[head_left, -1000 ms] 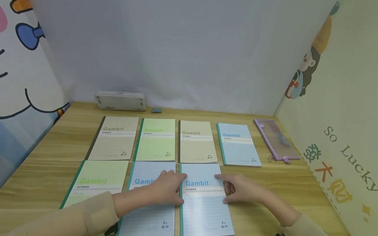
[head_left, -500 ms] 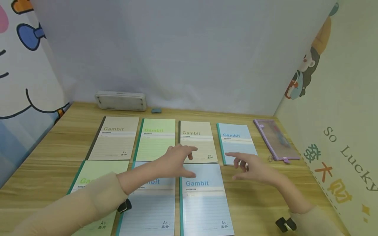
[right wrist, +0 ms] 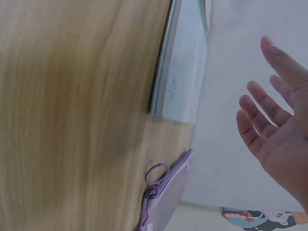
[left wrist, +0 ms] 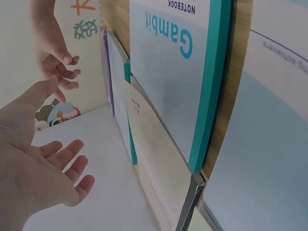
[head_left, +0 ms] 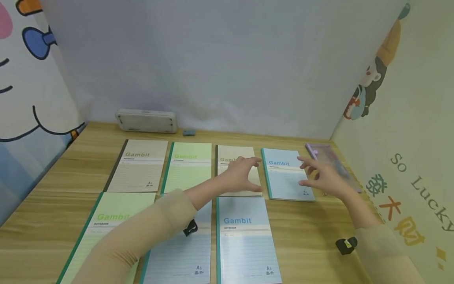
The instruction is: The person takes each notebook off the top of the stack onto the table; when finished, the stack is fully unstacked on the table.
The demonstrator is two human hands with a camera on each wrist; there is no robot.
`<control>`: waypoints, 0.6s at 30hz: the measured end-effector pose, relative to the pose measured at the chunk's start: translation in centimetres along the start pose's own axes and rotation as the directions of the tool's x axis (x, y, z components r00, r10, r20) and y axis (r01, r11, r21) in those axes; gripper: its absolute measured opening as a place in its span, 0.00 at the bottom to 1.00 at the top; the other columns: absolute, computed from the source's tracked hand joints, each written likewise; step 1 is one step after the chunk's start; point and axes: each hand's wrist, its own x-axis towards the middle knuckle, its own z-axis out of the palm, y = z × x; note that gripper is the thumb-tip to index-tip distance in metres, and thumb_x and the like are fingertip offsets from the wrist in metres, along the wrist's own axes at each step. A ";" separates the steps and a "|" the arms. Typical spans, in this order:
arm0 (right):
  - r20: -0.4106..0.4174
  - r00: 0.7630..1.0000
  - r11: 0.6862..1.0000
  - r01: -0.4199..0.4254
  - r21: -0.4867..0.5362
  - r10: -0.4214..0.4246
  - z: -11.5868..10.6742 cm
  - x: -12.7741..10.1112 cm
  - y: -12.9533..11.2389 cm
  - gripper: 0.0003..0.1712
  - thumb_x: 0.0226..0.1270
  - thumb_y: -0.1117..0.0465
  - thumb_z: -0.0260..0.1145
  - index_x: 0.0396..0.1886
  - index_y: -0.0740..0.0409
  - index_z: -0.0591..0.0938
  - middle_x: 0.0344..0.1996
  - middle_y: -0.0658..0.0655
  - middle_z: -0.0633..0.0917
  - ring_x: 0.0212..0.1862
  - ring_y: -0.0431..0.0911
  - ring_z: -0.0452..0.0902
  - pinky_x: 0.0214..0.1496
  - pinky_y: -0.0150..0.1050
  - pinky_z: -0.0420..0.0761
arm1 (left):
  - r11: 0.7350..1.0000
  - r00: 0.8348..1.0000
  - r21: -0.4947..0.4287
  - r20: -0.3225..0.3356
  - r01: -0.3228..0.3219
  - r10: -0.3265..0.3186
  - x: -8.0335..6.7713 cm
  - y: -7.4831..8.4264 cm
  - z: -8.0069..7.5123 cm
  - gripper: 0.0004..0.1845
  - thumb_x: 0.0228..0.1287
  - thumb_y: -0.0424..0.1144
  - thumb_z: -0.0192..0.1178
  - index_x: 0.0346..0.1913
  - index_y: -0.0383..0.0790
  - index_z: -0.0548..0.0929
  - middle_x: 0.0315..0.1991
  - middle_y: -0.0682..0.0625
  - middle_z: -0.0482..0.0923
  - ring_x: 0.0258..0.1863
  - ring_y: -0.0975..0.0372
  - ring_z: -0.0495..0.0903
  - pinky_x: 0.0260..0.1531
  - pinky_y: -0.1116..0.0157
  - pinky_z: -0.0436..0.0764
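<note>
Nearest the camera, along the lower edge of the head view, three notebooks lie flat on the wooden counter (head_left: 319,221): a green notebook (head_left: 106,221) at lower left, a blue one (head_left: 184,256) partly under the left sleeve, and another blue one (head_left: 244,236) at lower centre.

Just beyond them both hands hover over the far row. The left hand (head_left: 241,175) hangs above the beige notebook (head_left: 232,154) in the middle of the frame, fingers spread and loosely bent, its grip apart and holding nothing; the left wrist view shows the palm open with air under it. The right hand (head_left: 324,177) floats right of centre, fingers relaxed and parted, also empty. Between the two hands lies the far blue notebook (head_left: 285,175), flat on the counter, its teal spine toward the left hand, not touched by either as far as the views show.

This notebook looks thin, light and flexible, with a smooth cover that would probably slide easily on the wood. Lying flush, it offers little to pinch, so a hold at the two long edges, or a lifted corner, seems the likeliest purchase.

Farther back sit a second green notebook (head_left: 188,165) and another beige one (head_left: 140,163), a purple mesh pouch (head_left: 320,152) behind the right hand, and a white case (head_left: 146,121) by the wall at upper left.
</note>
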 end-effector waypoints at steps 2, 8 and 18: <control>0.008 1.000 1.000 -0.014 0.012 0.014 0.0 0.2 0.9 0.42 0.56 0.57 0.72 0.68 0.62 0.65 0.51 0.65 0.77 0.49 0.58 0.73 0.42 0.43 0.80 | 1.000 1.000 0.002 0.004 0.005 -0.005 1.0 -0.2 0.7 0.48 0.49 0.54 0.71 0.71 0.46 0.60 0.64 0.50 0.69 0.65 0.54 0.62 0.66 0.45 0.54; 0.047 0.996 0.996 -0.080 0.045 0.078 0.1 0.6 3.2 0.46 0.56 0.56 0.72 0.70 0.64 0.60 0.64 0.70 0.68 0.62 0.67 0.64 0.57 0.61 0.70 | 0.998 1.000 0.054 0.028 0.013 -0.014 3.3 -0.3 2.5 0.51 0.48 0.55 0.72 0.73 0.49 0.56 0.70 0.52 0.62 0.69 0.54 0.58 0.67 0.50 0.55; 0.135 0.977 0.986 -0.165 -0.022 0.166 1.0 1.2 5.7 0.52 0.55 0.47 0.71 0.73 0.61 0.57 0.70 0.70 0.57 0.67 0.71 0.52 0.62 0.66 0.60 | 0.995 0.997 0.072 0.043 0.065 -0.068 5.5 -0.6 4.6 0.53 0.48 0.57 0.71 0.74 0.46 0.54 0.71 0.49 0.60 0.71 0.53 0.55 0.68 0.52 0.54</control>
